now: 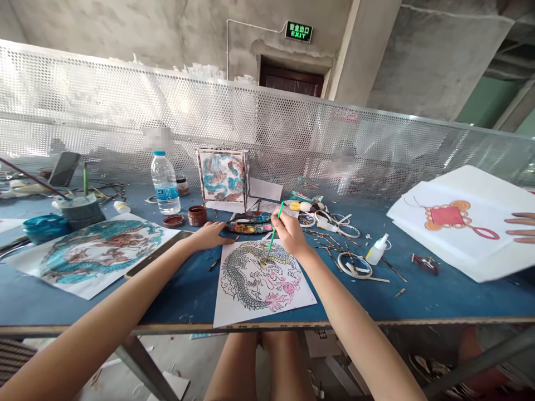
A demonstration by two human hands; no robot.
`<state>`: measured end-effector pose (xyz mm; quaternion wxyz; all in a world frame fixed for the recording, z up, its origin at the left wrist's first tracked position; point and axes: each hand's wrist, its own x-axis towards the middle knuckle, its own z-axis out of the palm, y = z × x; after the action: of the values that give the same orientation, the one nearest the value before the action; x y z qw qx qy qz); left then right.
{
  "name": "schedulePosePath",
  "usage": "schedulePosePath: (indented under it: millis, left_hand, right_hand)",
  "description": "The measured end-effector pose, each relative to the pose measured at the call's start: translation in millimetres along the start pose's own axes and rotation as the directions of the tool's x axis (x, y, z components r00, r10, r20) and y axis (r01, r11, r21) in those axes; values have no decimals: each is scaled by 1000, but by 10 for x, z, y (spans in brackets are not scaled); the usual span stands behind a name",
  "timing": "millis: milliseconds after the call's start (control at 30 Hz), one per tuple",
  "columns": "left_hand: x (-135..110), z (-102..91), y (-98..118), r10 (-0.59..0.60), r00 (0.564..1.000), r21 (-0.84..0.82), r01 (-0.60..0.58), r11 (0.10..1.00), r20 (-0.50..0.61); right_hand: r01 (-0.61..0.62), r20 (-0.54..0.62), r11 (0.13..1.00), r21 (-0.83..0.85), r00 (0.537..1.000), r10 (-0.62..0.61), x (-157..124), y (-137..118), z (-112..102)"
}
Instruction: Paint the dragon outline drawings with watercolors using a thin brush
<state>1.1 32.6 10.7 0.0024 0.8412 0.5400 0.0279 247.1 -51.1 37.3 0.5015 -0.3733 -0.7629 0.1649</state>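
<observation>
My right hand grips a slim green paintbrush, its tip down on a sheet with a round dragon drawing. Yellow colours the upper part of that dragon, and pink the lower right; the rest is black outline. My left hand lies flat on the table left of the sheet's top edge, fingers stretched out and holding nothing. Just beyond those fingers is a paint palette with several colours. An open jar of brown paint and its lid stand behind my left hand.
A blue-and-brown dragon painting lies left, near a grey water cup and a water bottle. Behind stands a framed dragon box. Right are tape rolls, twigs, a glue bottle, and another person's hand on papers.
</observation>
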Motion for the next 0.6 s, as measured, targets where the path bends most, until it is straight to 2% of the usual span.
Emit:
schedulePosePath:
  millis: [100, 233, 367, 467, 600]
  left_hand:
    - [12, 17, -21, 2, 1000, -11, -2, 1000, -6]
    - [15, 25, -29, 5, 1000, -27, -6, 1000, -8]
    - [13, 24, -22, 8, 1000, -34, -8, 999, -18]
    - [10, 21, -16, -2, 1000, -25, 1, 1000, -16]
    - [10, 17, -13, -5, 1000, -5, 5, 1000, -4]
  right_hand:
    - [-4, 44, 998, 65, 999, 1, 1, -1, 2]
    - [8, -30, 999, 36, 1000, -7, 6, -3, -6]
    - [-15, 36, 996, 87, 999, 12, 11, 2, -7]
    - [-20, 24, 995, 94, 1000, 18, 11, -1, -9]
    - [-12, 96, 993, 116, 995, 1, 4, -26, -25]
